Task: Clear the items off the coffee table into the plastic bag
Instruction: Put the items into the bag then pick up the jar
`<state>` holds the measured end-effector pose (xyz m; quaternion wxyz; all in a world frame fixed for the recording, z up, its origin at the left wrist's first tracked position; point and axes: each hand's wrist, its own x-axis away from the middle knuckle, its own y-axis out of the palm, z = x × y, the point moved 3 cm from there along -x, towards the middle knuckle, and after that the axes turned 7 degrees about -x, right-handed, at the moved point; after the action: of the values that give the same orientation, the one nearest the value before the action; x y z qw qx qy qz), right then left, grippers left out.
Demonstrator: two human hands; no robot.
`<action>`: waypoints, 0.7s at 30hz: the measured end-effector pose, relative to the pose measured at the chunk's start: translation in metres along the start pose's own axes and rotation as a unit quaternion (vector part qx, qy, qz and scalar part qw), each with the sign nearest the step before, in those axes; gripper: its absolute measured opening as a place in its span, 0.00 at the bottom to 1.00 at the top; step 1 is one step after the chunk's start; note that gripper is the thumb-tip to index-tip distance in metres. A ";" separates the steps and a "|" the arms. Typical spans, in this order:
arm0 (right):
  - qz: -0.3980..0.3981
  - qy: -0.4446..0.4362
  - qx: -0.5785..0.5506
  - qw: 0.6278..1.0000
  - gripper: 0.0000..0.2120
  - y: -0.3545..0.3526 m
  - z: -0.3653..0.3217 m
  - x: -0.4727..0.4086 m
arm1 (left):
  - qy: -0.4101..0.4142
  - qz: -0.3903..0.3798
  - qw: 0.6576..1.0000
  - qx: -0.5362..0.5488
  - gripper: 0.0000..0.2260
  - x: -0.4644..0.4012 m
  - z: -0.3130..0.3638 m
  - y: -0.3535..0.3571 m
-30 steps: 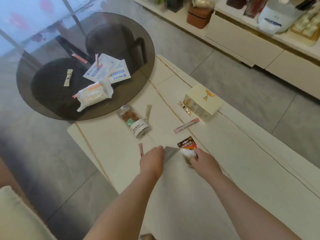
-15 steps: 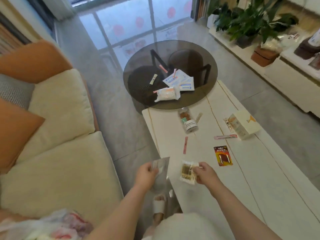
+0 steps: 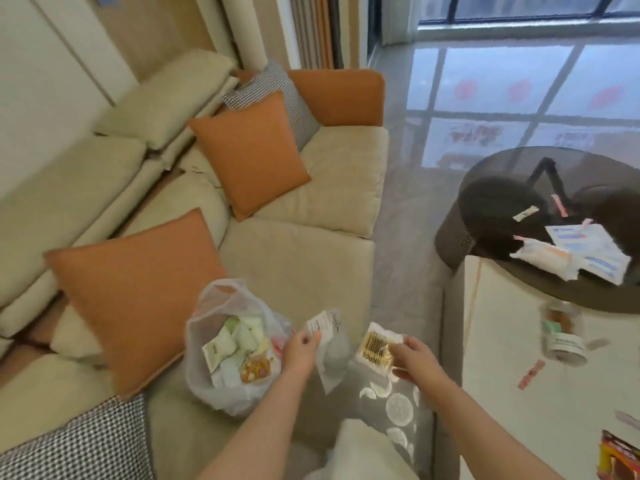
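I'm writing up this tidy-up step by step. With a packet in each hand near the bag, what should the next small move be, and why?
Probably carry the left hand a little leftward and drop its grey sachet into the plastic bag: the bag sits open on the sofa right beside that hand, and the right hand holds its packet farther away.

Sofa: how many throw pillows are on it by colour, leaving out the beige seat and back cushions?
Orange pillows: 2
Black-and-white checked pillows: 2
Total: 4
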<state>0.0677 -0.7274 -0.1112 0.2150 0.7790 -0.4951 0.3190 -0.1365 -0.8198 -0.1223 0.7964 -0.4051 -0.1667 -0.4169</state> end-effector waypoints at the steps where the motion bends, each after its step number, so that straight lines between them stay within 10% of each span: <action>1: -0.011 0.004 0.005 1.000 0.02 0.020 -0.001 -0.004 | -0.020 0.008 1.000 0.012 0.09 -0.007 -0.016 -0.019; 21: -0.053 -0.040 0.285 0.956 0.19 0.292 -0.022 -0.041 | -0.101 0.063 0.989 0.092 0.05 -0.103 -0.130 -0.233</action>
<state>-0.2166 -0.8085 -0.1193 -0.0200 0.8451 -0.3500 0.4036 -0.3941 -0.9424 -0.1464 0.8341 -0.3793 -0.2581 -0.3062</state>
